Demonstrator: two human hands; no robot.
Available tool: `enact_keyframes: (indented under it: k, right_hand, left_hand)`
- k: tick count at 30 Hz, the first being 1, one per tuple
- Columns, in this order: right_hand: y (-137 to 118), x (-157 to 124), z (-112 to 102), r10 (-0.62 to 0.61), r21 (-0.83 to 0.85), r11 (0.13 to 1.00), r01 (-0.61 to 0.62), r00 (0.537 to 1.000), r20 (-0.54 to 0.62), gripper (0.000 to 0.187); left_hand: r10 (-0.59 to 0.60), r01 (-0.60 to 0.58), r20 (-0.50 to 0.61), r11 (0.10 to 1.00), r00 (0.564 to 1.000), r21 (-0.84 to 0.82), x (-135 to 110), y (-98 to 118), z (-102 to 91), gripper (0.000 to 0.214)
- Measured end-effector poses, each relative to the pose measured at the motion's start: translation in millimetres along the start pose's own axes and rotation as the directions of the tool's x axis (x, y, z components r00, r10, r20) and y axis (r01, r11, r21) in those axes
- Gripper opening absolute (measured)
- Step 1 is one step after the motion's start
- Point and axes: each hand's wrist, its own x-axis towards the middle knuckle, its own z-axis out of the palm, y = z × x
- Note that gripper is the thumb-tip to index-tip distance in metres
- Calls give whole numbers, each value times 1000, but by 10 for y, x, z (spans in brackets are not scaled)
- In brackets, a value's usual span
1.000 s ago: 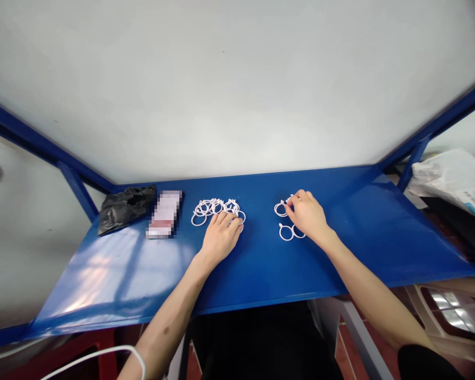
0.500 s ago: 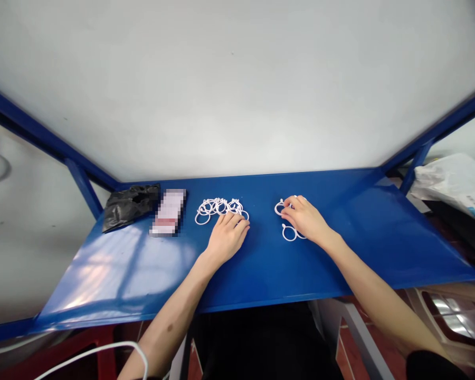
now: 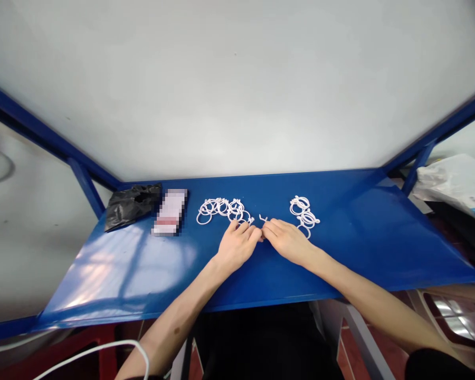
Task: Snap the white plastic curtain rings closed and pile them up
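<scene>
My left hand (image 3: 240,241) and my right hand (image 3: 285,240) meet with fingertips close together over the middle of the blue table (image 3: 237,287). From the fingers of my right hand sticks up a white hooked end of what looks like a plastic curtain ring (image 3: 263,218); the rest is covered. My left hand's fingers are curled and pinched, and what they hold is hidden. Just beyond them lies a loose cluster of white curtain rings (image 3: 204,214) with small eyelets. A second group of white rings (image 3: 300,206) overlaps to the right, beyond my right hand.
Toward the table's left end are a crumpled black plastic bag (image 3: 130,206) and a blurred-out flat rectangular item (image 3: 170,211). Blue frame bars (image 3: 423,163) rise at both sides. A white plastic package (image 3: 455,182) sits off the right end. A white cable (image 3: 103,347) curves at lower left.
My right hand has left the right-hand ring group and moved left to meet my left hand. My left hand has shifted slightly right and nearer me. More rings show at the right.
</scene>
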Motion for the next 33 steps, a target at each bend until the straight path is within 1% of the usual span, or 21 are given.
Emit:
enact_keyframes:
  k: [2, 4, 6, 8, 10, 13, 16, 19, 22, 25, 29, 33]
  right_hand:
    - [-28, -10, 58, 41, -21, 999, -41, 999, -28, 32]
    - [-48, -37, 92, 51, -2, 999, -52, 995, -84, 28]
    - [-41, -88, 95, 71, 48, 997, -65, 986, -153, 23]
    - [15, -173, 69, 130, 95, 989, -115, 976, -177, 27]
    - [127, -294, 25, 205, 117, 975, -189, 967, -149, 28]
    - [358, -524, -53, 289, 95, 955, -279, 951, -106, 24]
    - [556, -756, -129, 351, 61, 935, -348, 935, -52, 22]
    - [640, -929, -199, 383, 38, 923, -382, 923, -37, 18]
    - [620, -1013, -235, 383, 50, 923, -382, 924, -16, 17]
    - [557, -1022, -219, 361, 46, 931, -361, 933, 9, 18]
    - [491, -984, -160, 334, 14, 943, -334, 943, 19, 19]
    - [471, -951, -99, 311, 31, 950, -312, 950, 21, 18]
  left_hand:
    - [-5, 5, -14, 1000, 1000, 21, -2, 20, 15, 28]
    - [3, -2, -23, 1000, 1000, 25, -8, 19, 22, 24]
    - [4, -3, -18, 1000, 1000, 16, -16, -18, 16, 17]
    - [-42, 42, -7, 999, 999, 25, -29, -99, -4, 12]
    - [-142, 142, -13, 988, 990, 62, -49, -211, -32, 9]
    - [-280, 285, -61, 955, 958, 82, -86, -376, -75, 12]
    - [-327, 331, -64, 942, 943, 52, -111, -453, -95, 11]
    - [-303, 303, -36, 953, 952, 22, -108, -429, -85, 10]
    - [-241, 241, 11, 970, 970, -21, -94, -371, -57, 10]
    - [-193, 196, 47, 978, 980, -66, -87, -333, -33, 11]
    - [-167, 168, 26, 983, 986, -79, -93, -328, -14, 11]
    - [-167, 168, 17, 982, 986, -84, -108, -342, 1, 8]
